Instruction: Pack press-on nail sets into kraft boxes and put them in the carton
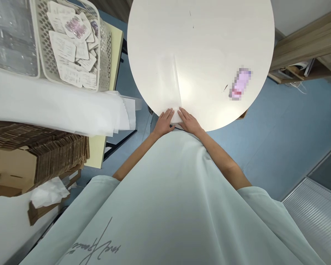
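Evidently, work is being done at the near rim of a round white table (215,36), just beyond the pale shirt (160,191) seen at six o'clock. A thin, see-through white sheet (168,75) is laid there, its near end set under the fingers and its length run out towards twelve o'clock. That end is covered by the left hand (163,123) and the right hand (190,122), with fingers stretched out and a narrow gap left between them; whether the edge is also pinched by the thumbs cannot be told. By the look of it, the laying-out has been done and the near end is being dealt with; whether a fold has been finished there, and how much is left, cannot be made out. From the hands, a pink thing (240,84), blurred beyond naming, is seen at two o'clock on the tabletop. At nine o'clock, a stack of white sheets (71,108) is set on a yellow side table (95,156); at eight, flattened cardboard (60,158) is piled. At ten, a basket (106,48) is filled with small packs (62,46), and clear plastic boxes (12,44) are placed beyond it. Farther off at two, a wooden shelf (306,42) is seen
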### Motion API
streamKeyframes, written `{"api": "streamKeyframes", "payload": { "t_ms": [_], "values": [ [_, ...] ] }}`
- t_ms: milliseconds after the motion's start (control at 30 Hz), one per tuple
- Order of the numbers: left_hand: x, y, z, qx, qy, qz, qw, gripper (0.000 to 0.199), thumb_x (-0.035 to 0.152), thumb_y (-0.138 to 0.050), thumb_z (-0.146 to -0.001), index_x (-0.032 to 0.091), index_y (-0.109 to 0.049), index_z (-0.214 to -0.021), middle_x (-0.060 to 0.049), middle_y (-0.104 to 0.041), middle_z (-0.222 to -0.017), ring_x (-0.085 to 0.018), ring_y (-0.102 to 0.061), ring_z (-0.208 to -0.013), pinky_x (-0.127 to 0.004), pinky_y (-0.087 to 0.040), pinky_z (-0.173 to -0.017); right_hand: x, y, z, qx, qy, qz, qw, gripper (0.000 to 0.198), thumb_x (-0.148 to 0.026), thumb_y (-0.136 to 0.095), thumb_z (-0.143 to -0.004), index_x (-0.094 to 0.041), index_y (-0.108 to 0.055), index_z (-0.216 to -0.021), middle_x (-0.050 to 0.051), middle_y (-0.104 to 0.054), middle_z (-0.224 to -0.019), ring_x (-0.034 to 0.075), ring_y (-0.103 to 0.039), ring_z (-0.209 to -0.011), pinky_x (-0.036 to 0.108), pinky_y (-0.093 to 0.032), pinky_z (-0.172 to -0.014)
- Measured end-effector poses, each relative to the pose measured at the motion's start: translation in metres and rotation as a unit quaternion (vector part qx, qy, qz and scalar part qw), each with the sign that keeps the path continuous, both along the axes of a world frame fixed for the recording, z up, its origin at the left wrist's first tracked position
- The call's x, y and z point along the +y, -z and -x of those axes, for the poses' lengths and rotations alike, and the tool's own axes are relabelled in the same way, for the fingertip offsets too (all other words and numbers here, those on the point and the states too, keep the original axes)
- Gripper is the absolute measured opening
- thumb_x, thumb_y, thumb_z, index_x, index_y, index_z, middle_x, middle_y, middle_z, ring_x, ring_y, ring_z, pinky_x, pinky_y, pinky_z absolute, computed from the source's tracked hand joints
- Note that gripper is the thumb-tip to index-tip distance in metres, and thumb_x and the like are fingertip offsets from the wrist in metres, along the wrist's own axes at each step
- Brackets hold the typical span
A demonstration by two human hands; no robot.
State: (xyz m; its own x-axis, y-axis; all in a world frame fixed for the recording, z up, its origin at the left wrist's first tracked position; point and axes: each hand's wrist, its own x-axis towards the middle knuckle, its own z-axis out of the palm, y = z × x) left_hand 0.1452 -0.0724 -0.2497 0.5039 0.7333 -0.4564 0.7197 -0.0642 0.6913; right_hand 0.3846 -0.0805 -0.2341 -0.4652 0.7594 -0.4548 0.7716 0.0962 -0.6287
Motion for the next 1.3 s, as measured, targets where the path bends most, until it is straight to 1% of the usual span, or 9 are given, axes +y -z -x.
{"api": "streamKeyframes", "payload": {
  "t_ms": [200, 333, 467, 567, 700, 800, 900, 1000, 1300],
  "values": [
    [0.005, -0.001, -0.008, -0.016, -0.125, 0.004, 0.992, 0.067, 0.041, -0.065, -0.105, 0.018, -0.060, -0.168, -0.017, -0.057, -0.180, -0.034, -0.052, -0.170, -0.054, -0.039, -0.143, 0.012, -0.009, -0.001, 0.005, 0.046, -0.007, 0.999, 0.067, -0.059, -0.045, -0.120, -0.018, -0.053, -0.173, 0.021, -0.050, -0.185, 0.036, -0.053, -0.170, 0.058, -0.054, -0.135],
    [0.015, -0.006, -0.016, 0.001, -0.250, 0.016, 0.968, 0.045, 0.042, -0.064, -0.110, 0.023, -0.071, -0.150, -0.014, -0.075, -0.160, -0.033, -0.069, -0.151, -0.050, -0.052, -0.131, 0.033, -0.009, 0.010, -0.042, 0.118, 0.013, 0.992, 0.063, -0.062, -0.038, -0.122, -0.019, -0.061, -0.161, 0.020, -0.067, -0.168, 0.039, -0.078, -0.133, 0.056, -0.066, -0.111],
    [0.028, -0.004, -0.020, 0.050, -0.318, 0.041, 0.946, 0.019, 0.042, -0.070, -0.110, 0.023, -0.072, -0.110, -0.015, -0.084, -0.124, -0.034, -0.078, -0.123, -0.046, -0.061, -0.109, 0.057, 0.000, 0.021, -0.058, 0.165, 0.015, 0.984, 0.060, -0.065, -0.039, -0.123, -0.021, -0.066, -0.151, 0.019, -0.074, -0.152, 0.035, -0.081, -0.115, 0.053, -0.066, -0.106],
    [0.039, 0.000, -0.022, 0.074, -0.335, 0.040, 0.938, 0.025, 0.040, -0.073, -0.109, 0.025, -0.062, -0.092, -0.013, -0.080, -0.108, -0.033, -0.077, -0.111, -0.046, -0.059, -0.106, 0.071, 0.010, 0.025, -0.056, 0.179, 0.010, 0.982, 0.060, -0.069, -0.042, -0.121, -0.022, -0.069, -0.145, 0.018, -0.077, -0.140, 0.035, -0.079, -0.113, 0.055, -0.066, -0.105],
    [0.053, 0.007, -0.027, 0.096, -0.364, 0.059, 0.925, 0.021, 0.036, -0.076, -0.107, 0.024, -0.061, -0.099, -0.014, -0.077, -0.111, -0.035, -0.076, -0.112, -0.052, -0.059, -0.111, 0.084, 0.021, 0.031, -0.086, 0.185, 0.014, 0.979, 0.064, -0.071, -0.040, -0.120, -0.020, -0.066, -0.148, 0.021, -0.073, -0.141, 0.040, -0.078, -0.122, 0.061, -0.067, -0.104],
    [0.059, 0.010, -0.030, 0.069, -0.393, 0.023, 0.917, 0.032, 0.034, -0.081, -0.103, 0.022, -0.064, -0.127, -0.022, -0.071, -0.142, -0.040, -0.069, -0.139, -0.057, -0.055, -0.124, 0.092, 0.026, 0.036, -0.100, 0.171, -0.016, 0.980, 0.067, -0.069, -0.046, -0.120, -0.021, -0.055, -0.166, 0.025, -0.062, -0.159, 0.044, -0.070, -0.144, 0.065, -0.066, -0.112],
    [0.062, 0.012, -0.032, 0.007, -0.352, -0.039, 0.935, 0.052, 0.044, -0.075, -0.107, 0.023, -0.060, -0.152, -0.024, -0.057, -0.171, -0.042, -0.047, -0.168, -0.064, -0.040, -0.140, 0.098, 0.029, 0.040, -0.073, 0.114, -0.075, 0.988, 0.065, -0.060, -0.047, -0.122, -0.023, -0.050, -0.175, 0.022, -0.053, -0.176, 0.041, -0.049, -0.170, 0.066, -0.054, -0.132],
    [0.063, 0.017, -0.032, -0.028, -0.254, -0.054, 0.965, 0.050, 0.045, -0.052, -0.117, 0.022, -0.062, -0.160, -0.019, -0.056, -0.179, -0.039, -0.040, -0.175, -0.065, -0.030, -0.146, 0.100, 0.028, 0.040, -0.035, 0.050, -0.081, 0.995, 0.055, -0.038, -0.035, -0.126, -0.022, -0.052, -0.175, 0.016, -0.053, -0.182, 0.030, -0.039, -0.178, 0.060, -0.039, -0.145],
    [0.049, 0.022, -0.016, -0.037, -0.084, -0.055, 0.994, 0.064, 0.027, -0.040, -0.112, 0.019, -0.056, -0.173, -0.013, -0.047, -0.187, -0.032, -0.038, -0.179, -0.058, -0.031, -0.148, 0.049, 0.015, 0.023, -0.060, -0.006, -0.039, 0.997, 0.079, -0.027, -0.059, -0.114, -0.008, -0.031, -0.186, 0.022, -0.028, -0.194, 0.035, -0.025, -0.184, 0.059, -0.035, -0.147]
  ]
}}
